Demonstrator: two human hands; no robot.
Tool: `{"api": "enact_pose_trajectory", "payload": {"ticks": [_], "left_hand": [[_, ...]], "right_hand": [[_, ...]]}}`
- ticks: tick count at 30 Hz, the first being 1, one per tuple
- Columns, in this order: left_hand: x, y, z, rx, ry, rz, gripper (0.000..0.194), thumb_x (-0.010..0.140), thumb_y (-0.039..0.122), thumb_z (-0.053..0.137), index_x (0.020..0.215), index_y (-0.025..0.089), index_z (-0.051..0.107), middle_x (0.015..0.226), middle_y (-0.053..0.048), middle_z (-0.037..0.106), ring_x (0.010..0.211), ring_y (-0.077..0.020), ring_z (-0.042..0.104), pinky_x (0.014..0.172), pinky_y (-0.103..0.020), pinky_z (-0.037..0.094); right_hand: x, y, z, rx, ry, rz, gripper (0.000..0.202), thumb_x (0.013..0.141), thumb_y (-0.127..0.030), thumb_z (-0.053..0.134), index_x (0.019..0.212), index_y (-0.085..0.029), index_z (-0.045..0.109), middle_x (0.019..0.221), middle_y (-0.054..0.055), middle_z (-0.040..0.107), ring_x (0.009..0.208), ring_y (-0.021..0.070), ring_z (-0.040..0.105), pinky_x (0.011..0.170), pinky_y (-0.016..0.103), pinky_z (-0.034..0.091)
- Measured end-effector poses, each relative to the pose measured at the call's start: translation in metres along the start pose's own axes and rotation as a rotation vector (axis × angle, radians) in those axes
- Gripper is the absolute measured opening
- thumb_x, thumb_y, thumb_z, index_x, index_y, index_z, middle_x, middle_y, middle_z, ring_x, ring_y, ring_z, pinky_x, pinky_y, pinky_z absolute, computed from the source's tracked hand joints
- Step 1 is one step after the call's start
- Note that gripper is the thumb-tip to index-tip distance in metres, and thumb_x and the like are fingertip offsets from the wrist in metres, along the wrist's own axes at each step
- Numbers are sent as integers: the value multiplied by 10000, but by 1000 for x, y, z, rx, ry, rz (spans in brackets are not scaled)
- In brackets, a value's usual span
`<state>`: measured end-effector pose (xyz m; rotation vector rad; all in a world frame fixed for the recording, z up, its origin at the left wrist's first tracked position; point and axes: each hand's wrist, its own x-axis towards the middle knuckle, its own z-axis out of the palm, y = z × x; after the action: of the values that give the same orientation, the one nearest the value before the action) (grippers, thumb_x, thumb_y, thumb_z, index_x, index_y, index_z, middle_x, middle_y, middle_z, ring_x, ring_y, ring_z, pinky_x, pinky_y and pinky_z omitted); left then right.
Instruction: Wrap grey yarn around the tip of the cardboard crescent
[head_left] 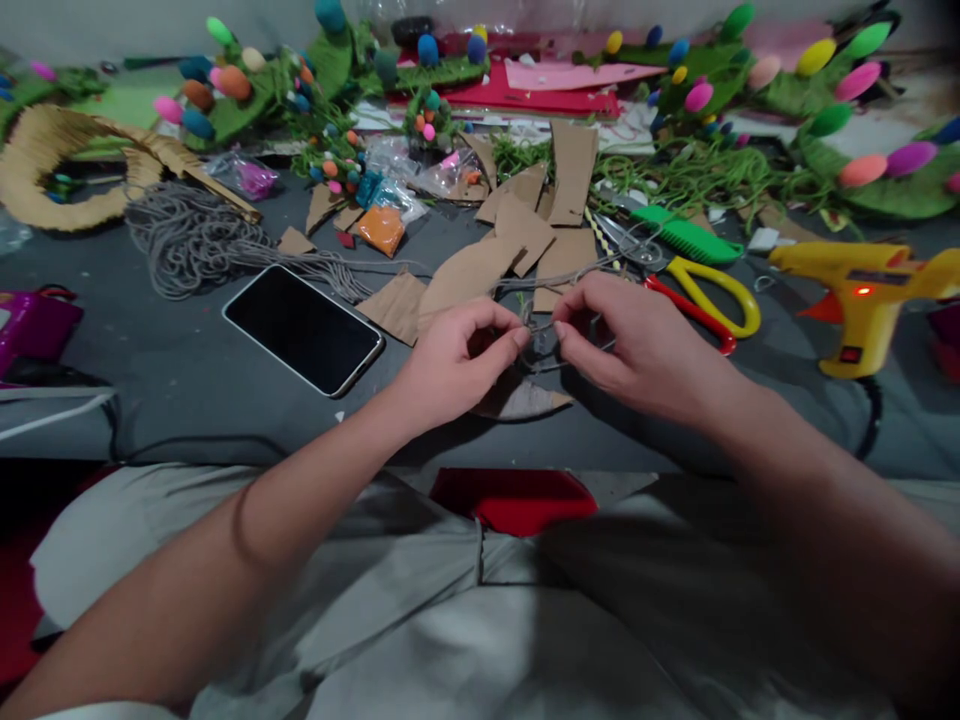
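My left hand (463, 358) and my right hand (637, 340) face each other over the front of the dark table. Thumb and forefinger of each are pinched on a thin grey cord (541, 328), which runs between them in small loops. Right below the cord lies a curved cardboard piece (521, 398), partly hidden by my left hand. A tangled bundle of the same grey cord (187, 235) rests to the left, its strands trailing toward my hands. Beyond my fingers are several cut cardboard pieces (480, 265).
A phone (304, 328) lies left of my hands. To the right are scissors with red and yellow handles (720, 295), a green comb-like tool (690, 235) and a yellow glue gun (862, 295) with its light on. A cardboard ring (30, 190) and colourful felt decorations (337, 160) line the back.
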<state>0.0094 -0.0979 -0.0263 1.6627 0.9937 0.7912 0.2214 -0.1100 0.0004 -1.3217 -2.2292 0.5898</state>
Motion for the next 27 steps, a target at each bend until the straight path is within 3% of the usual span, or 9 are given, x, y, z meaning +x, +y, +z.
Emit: {"api": "enact_pose_trajectory", "payload": {"ticks": [10, 15, 21, 24, 27], "left_hand": [[0, 0, 0, 53, 18, 64, 171, 940, 292, 632, 854, 148, 663, 656, 6, 572, 560, -97, 520, 500, -226, 395], [0, 1, 1, 50, 52, 12, 181, 928, 305, 643, 848, 147, 678, 681, -6, 596, 574, -102, 526, 495, -227, 394], [0, 0, 1, 66, 42, 22, 170, 929, 300, 640, 857, 150, 677, 689, -9, 604, 594, -107, 545, 501, -221, 406], [-1, 1, 1, 72, 51, 15, 178, 926, 316, 648, 862, 151, 667, 687, -7, 605, 588, -106, 542, 500, -220, 411], [-1, 3, 2, 101, 56, 15, 173, 925, 314, 644, 860, 155, 668, 678, -5, 611, 588, -109, 553, 509, -224, 423]], "right_hand": [[-1, -4, 4, 151, 17, -38, 164, 931, -350, 636, 970, -207, 708, 865, 43, 666, 762, 175, 588, 687, 317, 441], [-3, -7, 7, 172, 88, -5, 125, 892, -309, 680, 943, -196, 693, 848, 39, 652, 726, 164, 581, 667, 310, 453], [-2, -5, 11, 185, 42, 2, 147, 929, -319, 646, 910, -184, 700, 821, 33, 656, 744, 159, 577, 682, 308, 434], [0, -6, 10, 319, 36, 104, 149, 926, -314, 649, 882, -178, 689, 788, 23, 649, 704, 143, 548, 652, 295, 422], [3, -8, 7, 588, -52, 277, 214, 915, -378, 667, 859, -171, 674, 741, 17, 611, 664, 133, 518, 615, 283, 415]]}}
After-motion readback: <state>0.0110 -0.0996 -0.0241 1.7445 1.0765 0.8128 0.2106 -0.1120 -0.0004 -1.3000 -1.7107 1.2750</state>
